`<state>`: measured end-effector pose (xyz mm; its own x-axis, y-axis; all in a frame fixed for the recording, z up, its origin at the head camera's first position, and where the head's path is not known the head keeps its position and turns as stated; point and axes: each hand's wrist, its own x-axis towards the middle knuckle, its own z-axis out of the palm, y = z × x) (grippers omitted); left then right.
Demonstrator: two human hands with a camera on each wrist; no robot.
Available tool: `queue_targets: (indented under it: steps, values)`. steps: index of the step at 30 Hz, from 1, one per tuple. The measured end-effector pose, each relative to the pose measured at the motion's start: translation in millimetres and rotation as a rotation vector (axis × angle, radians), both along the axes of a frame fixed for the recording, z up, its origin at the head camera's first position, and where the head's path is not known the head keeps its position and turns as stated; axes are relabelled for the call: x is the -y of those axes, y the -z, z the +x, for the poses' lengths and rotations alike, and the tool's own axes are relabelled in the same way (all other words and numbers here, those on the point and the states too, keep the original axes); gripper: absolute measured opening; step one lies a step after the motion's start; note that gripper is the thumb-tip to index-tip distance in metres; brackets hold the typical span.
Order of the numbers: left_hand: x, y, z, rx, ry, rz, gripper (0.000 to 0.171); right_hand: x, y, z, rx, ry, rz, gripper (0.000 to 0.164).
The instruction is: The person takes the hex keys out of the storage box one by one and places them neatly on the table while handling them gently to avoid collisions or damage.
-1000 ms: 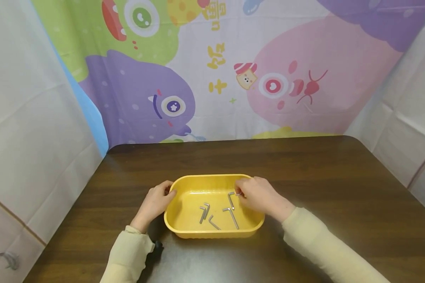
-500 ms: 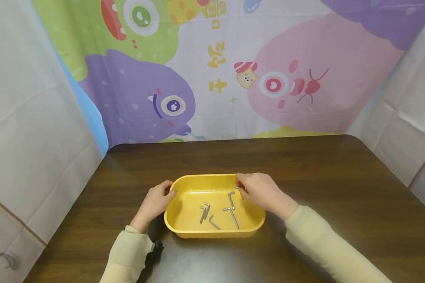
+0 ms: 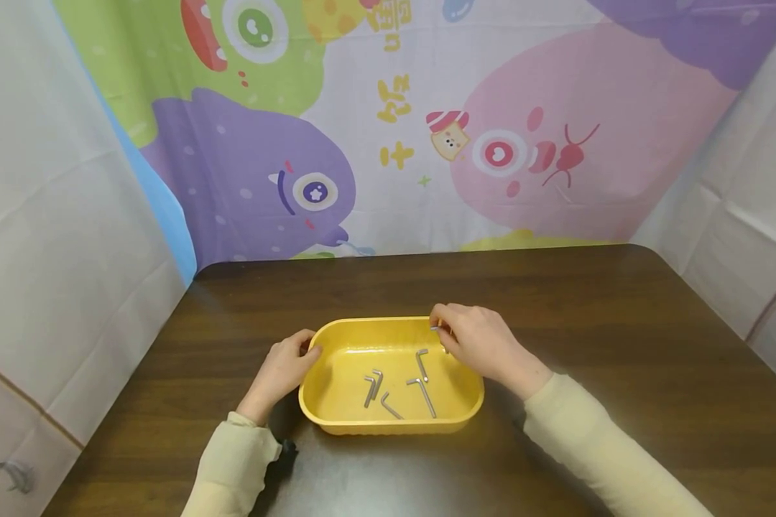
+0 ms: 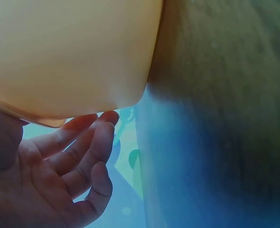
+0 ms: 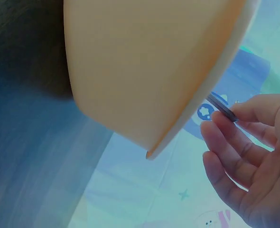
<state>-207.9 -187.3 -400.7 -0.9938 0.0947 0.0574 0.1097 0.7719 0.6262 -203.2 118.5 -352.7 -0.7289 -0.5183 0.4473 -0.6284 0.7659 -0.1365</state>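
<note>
A yellow plastic tray rests on the table with several L-shaped hex keys lying loose in it. My left hand holds the tray's left end, thumb over the rim and fingers along the outer wall. In the left wrist view the fingers curve up against that wall. Above the tray's far right corner, my right hand pinches a hex key between thumb and fingertips. One hex key lies just below that hand, and another, a longer hex key, lies nearer the front.
The dark wooden table extends around the tray. Behind it hangs a cartoon-printed curtain, with pale cloth walls at both sides. A small black object shows at the left sleeve cuff.
My right hand has risen from inside the tray toward its far right rim, lifting the pinched hex key with it. The left hand and tray stay put.
</note>
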Motion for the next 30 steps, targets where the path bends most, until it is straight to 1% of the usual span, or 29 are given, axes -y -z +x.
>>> queue_targets:
  steps: [13,22,25,30]
  values:
    - [1,0.3,-0.2,0.004,-0.001,-0.001,0.026,-8,-8.7,1.3,0.021,0.06,-0.08,0.007]
    - [0,-1.2,0.2,0.004,0.003,0.001,0.026,-16,-5.1,-2.6,0.012,0.079,-0.13,0.006]
    - [0,-2.0,0.4,0.005,0.004,0.001,0.026,-19,-3.8,-3.0,0.027,0.086,-0.139,0.006]
    - [0,-2.1,0.8,0.011,0.003,0.006,0.026,-23,-2.0,-2.2,0.078,0.111,-0.142,0.008]
